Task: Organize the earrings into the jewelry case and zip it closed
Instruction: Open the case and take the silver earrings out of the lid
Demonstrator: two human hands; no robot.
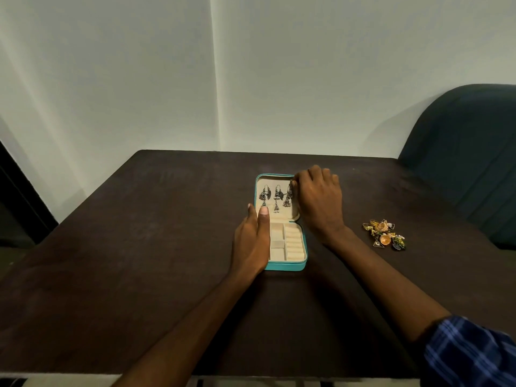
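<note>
A teal jewelry case lies open on the dark table, its cream lining showing. Three dark silver dangling earrings hang in a row on the far panel. The near half holds small compartments and ring rolls. My left hand rests on the case's left side, thumb laid straight along the lining. At the panel's right edge, my right hand has its fingertips on the top of the rightmost earring. A heap of several gold, orange and dark earrings lies on the table to the right.
The dark brown table stands against a pale wall. A dark green upholstered chair is at the far right corner. A dark opening shows at the left edge.
</note>
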